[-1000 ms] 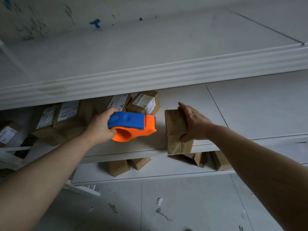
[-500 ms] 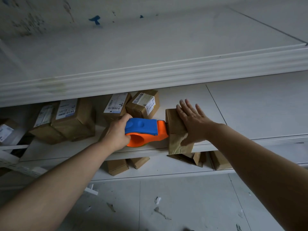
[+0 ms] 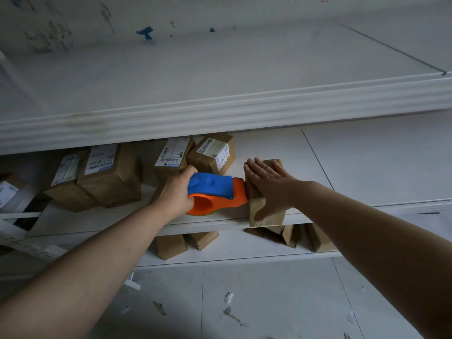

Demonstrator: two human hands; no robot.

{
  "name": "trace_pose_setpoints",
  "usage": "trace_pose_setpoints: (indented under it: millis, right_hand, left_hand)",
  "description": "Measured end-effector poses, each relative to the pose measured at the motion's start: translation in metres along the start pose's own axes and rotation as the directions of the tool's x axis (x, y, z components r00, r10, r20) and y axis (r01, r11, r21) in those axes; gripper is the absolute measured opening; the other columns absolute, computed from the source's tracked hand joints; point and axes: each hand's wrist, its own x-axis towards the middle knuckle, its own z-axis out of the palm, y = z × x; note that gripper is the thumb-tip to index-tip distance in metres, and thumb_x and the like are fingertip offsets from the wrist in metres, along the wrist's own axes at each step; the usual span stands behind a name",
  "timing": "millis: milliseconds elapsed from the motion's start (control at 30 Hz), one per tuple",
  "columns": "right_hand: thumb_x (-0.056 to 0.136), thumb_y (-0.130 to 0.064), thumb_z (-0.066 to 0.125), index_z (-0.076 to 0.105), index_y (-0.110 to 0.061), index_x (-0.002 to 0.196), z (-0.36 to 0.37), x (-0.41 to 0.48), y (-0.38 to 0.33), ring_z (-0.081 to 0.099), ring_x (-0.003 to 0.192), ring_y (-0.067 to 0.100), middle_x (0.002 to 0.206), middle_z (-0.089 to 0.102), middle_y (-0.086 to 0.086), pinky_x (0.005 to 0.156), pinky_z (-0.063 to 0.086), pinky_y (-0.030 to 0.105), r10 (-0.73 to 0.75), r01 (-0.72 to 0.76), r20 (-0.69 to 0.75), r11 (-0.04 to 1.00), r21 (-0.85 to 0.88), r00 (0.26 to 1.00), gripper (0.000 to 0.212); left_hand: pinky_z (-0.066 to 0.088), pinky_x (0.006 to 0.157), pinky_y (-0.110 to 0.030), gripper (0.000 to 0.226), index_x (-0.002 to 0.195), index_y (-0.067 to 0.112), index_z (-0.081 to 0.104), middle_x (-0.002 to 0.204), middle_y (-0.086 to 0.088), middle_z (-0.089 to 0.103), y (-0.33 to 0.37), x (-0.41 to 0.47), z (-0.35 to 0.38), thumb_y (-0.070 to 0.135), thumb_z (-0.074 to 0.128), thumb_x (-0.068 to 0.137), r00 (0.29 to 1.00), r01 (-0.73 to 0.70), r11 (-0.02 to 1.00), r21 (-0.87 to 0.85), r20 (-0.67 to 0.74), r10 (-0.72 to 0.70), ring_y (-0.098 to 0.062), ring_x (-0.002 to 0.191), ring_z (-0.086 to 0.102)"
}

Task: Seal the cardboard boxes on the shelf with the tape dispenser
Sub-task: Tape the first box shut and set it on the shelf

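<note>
the left hand [image 3: 175, 192] has a tight grip on the tape dispenser [image 3: 215, 189], with its fingers curled round the blue and orange body. the right hand [image 3: 269, 187] has no grip on anything. it lies flat and open on top of a small brown box [image 3: 275, 220] and presses down on it, i think so the box will not slide. this box sits at the front edge of the shelf [image 3: 354, 167], at 3 o'clock from the tape dispenser. the orange nose of the tape dispenser touches the left side of the box, near its top edge.

i think the job on this box is only just starting. the nose is at the start place. no strip of tape shows across the top, though the right hand hides most of the top. what is left here, i think, is to pull the tape over the box, cut it and press it flat.

more boxes wait. a bunch of boxes with white labels [image 3: 110, 177] sits further back on the same shelf, from 9 o'clock to 12 o'clock of the tape dispenser. some plain boxes [image 3: 171, 245] sit on the lower shelf [image 3: 232, 250], at 6 o'clock. it is too dark to tell if any of them have tape on them already. so most of the task looks not done yet, or at least i cannot see that it is done.
</note>
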Motion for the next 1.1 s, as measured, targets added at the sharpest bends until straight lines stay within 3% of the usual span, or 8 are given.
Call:
trace_pose_setpoints:
  millis: [100,267,367,467,633,733,967,1100]
  right_hand:
    - [0.065,-0.054,0.078,-0.022,-0.014,0.149,-0.012,0.012,-0.004,-0.023,0.144,0.032,0.157,-0.024,0.015,0.116,-0.002,0.059,0.096,-0.097,0.037,0.995,0.034,0.995,0.137]
    - [0.057,-0.036,0.085,-0.013,-0.027,0.152,-0.007,0.014,0.005,0.015,0.141,0.03,0.151,0.015,0.006,0.109,0.026,0.063,0.123,-0.114,-0.023,0.968,0.224,0.992,0.137]
    - [0.054,-0.025,0.092,-0.009,-0.031,0.152,0.006,0.007,0.018,0.026,0.138,0.03,0.152,0.011,0.006,0.109,0.037,0.045,0.145,-0.047,-0.108,0.783,0.62,0.984,0.14]
    - [0.055,-0.017,0.092,-0.008,-0.028,0.152,0.035,-0.002,0.023,0.028,0.139,0.027,0.154,0.009,0.005,0.11,0.036,0.037,0.166,-0.083,-0.029,0.627,0.775,0.986,0.139]
    - [0.05,-0.038,0.093,-0.016,-0.025,0.15,0.078,-0.011,0.031,-0.002,0.149,0.026,0.16,0.002,0.002,0.119,0.006,0.053,0.238,-0.248,0.105,0.727,0.64,0.966,0.148]
    - [0.051,-0.047,0.091,-0.016,-0.025,0.15,0.071,-0.01,0.028,-0.016,0.147,0.019,0.161,-0.006,-0.003,0.118,-0.005,0.052,0.192,-0.158,0.008,0.781,0.604,0.981,0.147]
    - [0.057,-0.04,0.087,-0.008,-0.021,0.152,0.068,-0.005,0.022,0.021,0.143,0.018,0.153,0.026,-0.005,0.119,0.01,0.05,0.167,-0.065,-0.1,0.764,0.642,0.981,0.136]
    - [0.055,-0.037,0.086,-0.005,-0.02,0.152,0.068,-0.005,0.022,0.021,0.143,0.017,0.154,0.024,-0.003,0.12,0.005,0.045,0.19,-0.093,-0.097,0.787,0.61,0.977,0.134]
  left_hand:
    - [0.049,0.075,-0.033,0.059,0.12,0.028,0.042,0.107,0.0,0.055,0.0,0.0,-0.002,0.005,0.072,0.074,1.0,0.01,1.0,0.01,0.022,-0.01,-0.02,0.095,0.057]
    - [0.05,0.077,-0.035,0.058,0.119,0.03,0.044,0.104,0.003,0.056,-0.004,-0.007,-0.011,0.005,0.072,0.073,1.0,-0.019,0.996,-0.084,-0.004,0.019,-0.02,0.096,0.059]
    - [0.042,0.077,-0.032,0.056,0.121,0.022,0.05,0.108,0.0,0.056,0.004,-0.006,-0.03,-0.002,0.067,0.073,0.99,-0.046,0.985,-0.168,-0.137,0.023,-0.02,0.098,0.056]
    - [0.046,0.082,-0.037,0.059,0.123,0.026,0.047,0.12,0.001,0.053,0.029,0.005,-0.036,0.007,0.068,0.072,0.989,-0.099,0.989,0.108,-0.099,0.11,-0.024,0.104,0.055]
    - [0.048,0.084,-0.04,0.061,0.123,0.03,0.041,0.122,0.005,0.049,0.063,0.014,-0.006,0.012,0.07,0.072,0.988,-0.156,0.963,0.221,0.045,0.15,-0.024,0.108,0.055]
    - [0.042,0.079,-0.035,0.066,0.127,0.034,0.039,0.126,0.008,0.048,0.071,0.018,-0.005,0.016,0.073,0.073,0.986,-0.165,0.948,0.272,0.031,0.163,-0.022,0.11,0.055]
    - [0.042,0.079,-0.034,0.074,0.132,0.034,0.038,0.129,0.003,0.05,0.074,0.018,-0.006,0.002,0.069,0.072,0.994,-0.104,0.969,0.225,0.036,0.099,-0.024,0.114,0.052]
    - [0.043,0.079,-0.032,0.063,0.124,0.027,0.049,0.119,-0.002,0.058,0.021,0.014,-0.022,-0.003,0.067,0.071,1.0,-0.011,0.997,0.076,0.011,0.01,-0.026,0.108,0.056]
